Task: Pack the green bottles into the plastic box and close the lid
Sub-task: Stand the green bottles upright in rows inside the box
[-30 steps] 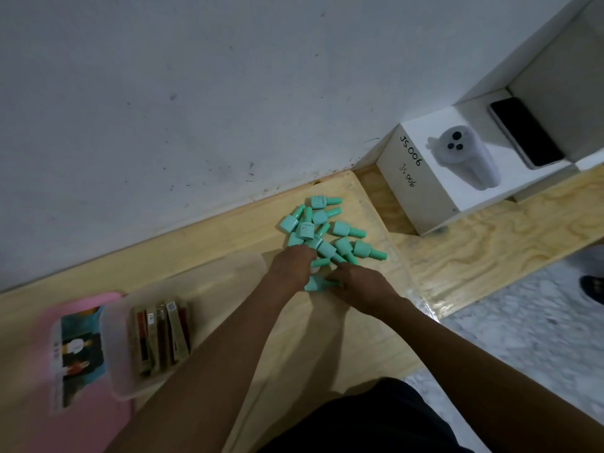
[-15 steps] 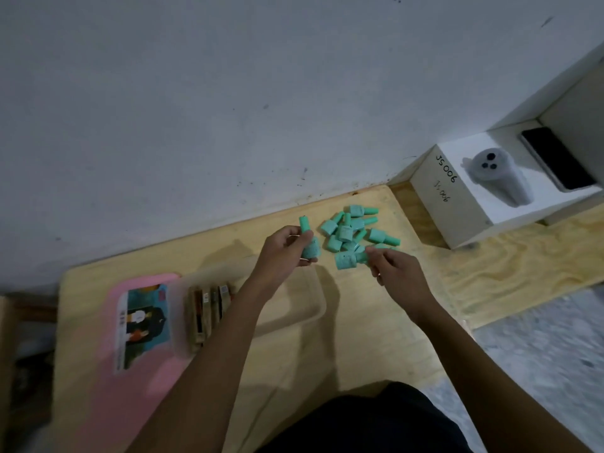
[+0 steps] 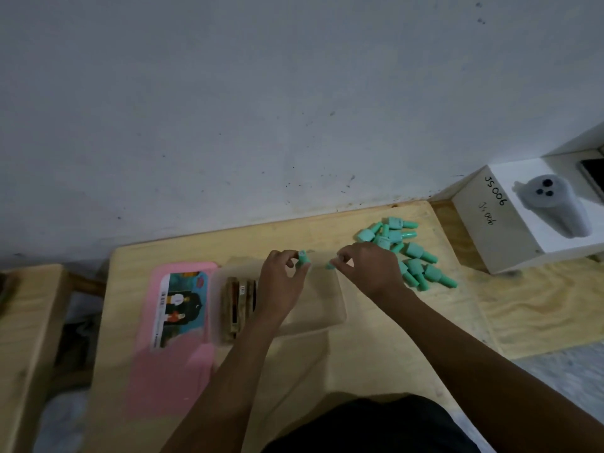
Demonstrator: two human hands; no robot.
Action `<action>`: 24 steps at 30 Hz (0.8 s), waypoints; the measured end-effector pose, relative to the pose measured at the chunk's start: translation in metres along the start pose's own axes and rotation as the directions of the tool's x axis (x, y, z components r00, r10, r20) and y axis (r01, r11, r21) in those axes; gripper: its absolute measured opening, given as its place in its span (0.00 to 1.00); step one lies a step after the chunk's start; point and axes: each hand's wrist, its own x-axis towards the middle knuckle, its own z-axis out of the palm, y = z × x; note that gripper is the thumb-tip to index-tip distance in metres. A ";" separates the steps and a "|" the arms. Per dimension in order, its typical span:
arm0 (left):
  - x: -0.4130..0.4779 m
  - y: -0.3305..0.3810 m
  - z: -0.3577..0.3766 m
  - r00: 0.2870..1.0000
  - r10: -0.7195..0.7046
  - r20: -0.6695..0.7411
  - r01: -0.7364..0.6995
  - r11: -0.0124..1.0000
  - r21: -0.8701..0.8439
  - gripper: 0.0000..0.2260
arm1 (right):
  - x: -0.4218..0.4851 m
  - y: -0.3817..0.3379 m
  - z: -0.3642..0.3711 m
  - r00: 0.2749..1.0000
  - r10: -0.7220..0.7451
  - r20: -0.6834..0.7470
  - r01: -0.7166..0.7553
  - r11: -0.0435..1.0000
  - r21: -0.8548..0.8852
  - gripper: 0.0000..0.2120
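- The left hand (image 3: 281,282) had thumb and fingertips pinched on a green bottle (image 3: 302,257), held above the far rim of the plastic box (image 3: 340,310). The grip looked light and near one end, so I thought the bottle might swivel free and land beyond the far wall.
- The right hand (image 3: 369,271) pinched a second bottle (image 3: 330,265) in its fingertips, with little of it showing. Both hands were close over the same stretch of rim, and I judged they could knock each other on release.
- The box stood mid-bench (image 3: 359,361), toward the far edge, with brown packets (image 3: 238,305) standing on edge in its left end. Bottles dropped loose would probably lie crosswise and heap up in the right part, which could keep the lid from seating.
- The pile of green bottles (image 3: 405,250) lay near the bench's far right corner, just beside the back of the right hand. A careless sweep there could send some rolling toward the right edge.
- The pink lid (image 3: 176,322) lay flat beside the box, near the bench's left edge. A nudge from the left forearm might push it off.
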 end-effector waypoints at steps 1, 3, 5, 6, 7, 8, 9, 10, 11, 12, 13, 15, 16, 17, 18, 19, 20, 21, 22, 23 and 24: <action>0.000 -0.002 0.001 1.000 0.006 0.009 -0.006 1.000 0.014 0.12 | 0.002 -0.002 0.003 1.000 -0.021 -0.009 0.020 0.999 -0.044 0.16; -0.001 -0.005 0.003 0.999 0.022 0.033 -0.024 0.999 0.048 0.11 | 0.004 -0.003 0.010 0.998 -0.065 -0.021 0.062 0.990 -0.126 0.17; -0.002 -0.005 0.006 0.998 0.025 0.052 -0.028 0.998 0.055 0.11 | 0.005 -0.003 0.017 0.996 -0.093 -0.015 0.089 0.981 -0.173 0.17; -0.001 -0.005 0.008 0.998 0.018 0.057 -0.020 0.999 0.043 0.11 | 0.005 -0.002 0.021 0.995 -0.097 -0.012 0.093 0.979 -0.182 0.17; -0.001 -0.006 0.011 0.998 0.008 0.060 -0.010 0.999 0.033 0.11 | 0.006 -0.002 0.024 0.995 -0.098 -0.012 0.094 0.978 -0.187 0.17; 0.000 -0.006 0.013 0.998 -0.003 0.063 0.001 0.999 0.034 0.11 | 0.007 -0.002 0.026 0.995 -0.098 -0.017 0.093 0.977 -0.193 0.17; 0.000 -0.006 0.015 0.998 -0.012 0.069 0.009 0.999 0.040 0.11 | 0.008 -0.002 0.028 0.995 -0.098 -0.025 0.091 0.976 -0.199 0.17; 0.000 -0.006 0.018 0.997 -0.019 0.073 0.015 0.999 0.044 0.10 | 0.008 -0.002 0.030 0.995 -0.098 -0.036 0.089 0.975 -0.204 0.17; 0.001 -0.006 0.021 0.997 -0.024 0.075 0.020 0.999 0.047 0.10 | 0.008 -0.001 0.031 0.994 -0.100 -0.047 0.088 0.974 -0.208 0.17; 0.001 -0.005 0.023 0.997 -0.031 0.076 0.027 0.998 0.049 0.09 | 0.008 0.000 0.033 0.993 -0.106 -0.059 0.091 0.973 -0.212 0.17; 0.002 -0.004 0.026 0.996 -0.041 0.081 0.036 0.998 0.055 0.09 | 0.007 0.001 0.034 0.991 -0.113 -0.070 0.096 0.972 -0.215 0.17; 0.003 -0.002 0.031 0.993 -0.064 0.097 0.056 0.995 0.085 0.09 | 0.006 0.003 0.035 0.988 -0.123 -0.093 0.103 0.975 -0.199 0.16; 0.003 -0.002 0.034 0.992 -0.073 0.102 0.062 0.992 0.106 0.10 | 0.006 0.004 0.036 0.986 -0.127 -0.108 0.106 0.977 -0.185 0.15; 0.004 -0.002 0.036 0.991 -0.081 0.107 0.067 0.990 0.126 0.10 | 0.006 0.005 0.037 0.983 -0.132 -0.125 0.110 0.979 -0.171 0.15; 0.004 -0.002 0.038 0.990 -0.087 0.110 0.071 0.987 0.141 0.11 | 0.005 0.006 0.037 0.980 -0.134 -0.143 0.111 0.981 -0.158 0.14; 0.004 -0.002 0.039 0.989 -0.092 0.113 0.074 0.985 0.153 0.11 | 0.004 0.007 0.038 0.978 -0.135 -0.160 0.111 0.983 -0.147 0.14; 0.004 -0.001 0.040 0.989 -0.094 0.112 0.075 0.984 0.161 0.11 | 0.002 0.008 0.039 0.975 -0.134 -0.175 0.110 0.984 -0.140 0.13; 0.004 -0.001 0.042 0.989 -0.096 0.111 0.076 0.983 0.165 0.11 | 0.001 0.009 0.039 0.974 -0.132 -0.185 0.108 0.985 -0.138 0.13; 0.004 -0.001 0.043 0.989 -0.097 0.108 0.078 0.983 0.166 0.12 | 0.001 0.010 0.040 0.973 -0.128 -0.191 0.103 0.985 -0.137 0.13; 0.004 -0.001 0.043 0.990 -0.098 0.104 0.080 0.983 0.166 0.11 | 0.000 0.010 0.041 0.973 -0.121 -0.197 0.095 0.986 -0.135 0.13; 0.005 -0.001 0.044 0.990 -0.097 0.101 0.080 0.983 0.164 0.11 | -0.001 0.010 0.041 0.973 -0.111 -0.205 0.086 0.988 -0.129 0.12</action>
